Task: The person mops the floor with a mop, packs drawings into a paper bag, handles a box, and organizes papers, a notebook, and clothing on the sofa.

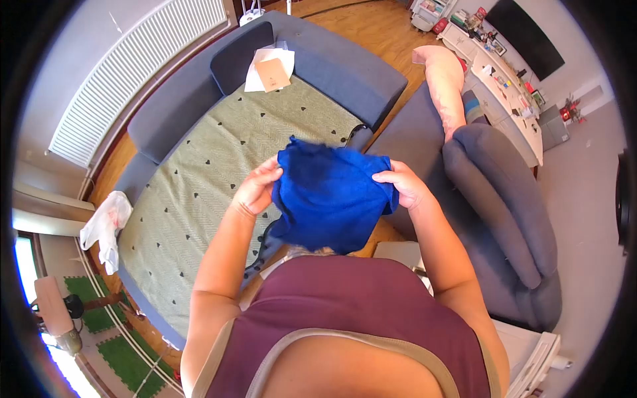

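A blue cloth (335, 199) with a darker patch near its top hangs spread between my two hands in front of my chest. My left hand (257, 187) pinches its upper left corner. On the other side, my right hand (403, 184) grips the upper right edge, thumb on top. The fabric droops in loose folds toward my body. Whether it is a garment or a plain cloth, I cannot tell.
Ahead and left is a grey-blue sofa (332, 53) with a green patterned cover (199, 199). Papers (272, 71) and a white plastic bag (107, 225) lie on it. Another grey sofa (458, 219) stands right, with a long pinkish thing (443, 83) over its far part.
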`<move>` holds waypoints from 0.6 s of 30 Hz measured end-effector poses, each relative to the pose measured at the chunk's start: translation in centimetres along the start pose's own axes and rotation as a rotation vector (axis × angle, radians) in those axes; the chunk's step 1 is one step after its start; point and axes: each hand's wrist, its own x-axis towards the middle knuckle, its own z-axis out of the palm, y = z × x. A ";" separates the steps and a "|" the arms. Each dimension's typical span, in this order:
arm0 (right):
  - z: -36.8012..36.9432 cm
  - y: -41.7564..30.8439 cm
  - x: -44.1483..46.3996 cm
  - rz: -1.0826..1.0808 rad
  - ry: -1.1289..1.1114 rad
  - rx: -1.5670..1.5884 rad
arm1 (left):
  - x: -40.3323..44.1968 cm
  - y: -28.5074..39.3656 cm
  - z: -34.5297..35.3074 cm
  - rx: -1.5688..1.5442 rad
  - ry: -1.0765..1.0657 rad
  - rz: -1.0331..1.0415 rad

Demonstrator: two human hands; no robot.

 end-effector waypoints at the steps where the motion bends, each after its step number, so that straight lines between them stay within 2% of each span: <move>1: -1.3 -0.5 1.2 0.025 0.001 -0.015 | 1.1 0.4 -1.2 -0.008 0.011 -0.005; 4: -2.0 -4.2 4.5 0.023 0.047 -0.038 | 3.1 3.2 -3.2 0.027 0.146 0.068; 5: -1.3 -5.6 5.2 -0.044 0.030 -0.086 | 3.4 4.0 -3.3 0.022 0.196 0.135; 7: -2.4 -6.2 8.1 -0.132 0.092 -0.349 | 3.8 6.1 -3.7 0.032 0.195 0.209; 8: -3.0 -6.0 9.8 -0.127 0.079 -0.352 | 4.0 6.6 -4.3 0.030 0.207 0.217; 10: -3.4 -5.5 12.6 -0.103 0.283 -0.188 | 4.1 7.3 -5.7 0.130 0.303 0.249; 11: -3.0 -5.3 13.4 -0.100 0.271 -0.192 | 3.6 7.5 -6.1 0.129 0.312 0.258; 13: -1.1 -5.4 15.6 -0.144 0.383 -0.113 | 2.3 7.8 -6.7 0.292 0.537 0.264; 17: 0.9 -7.1 21.7 -0.301 0.220 -0.264 | -1.4 8.9 -7.8 0.282 0.698 0.449; 18: 2.0 -7.9 22.9 -0.251 0.159 -0.376 | -2.3 9.0 -8.4 0.332 0.688 0.535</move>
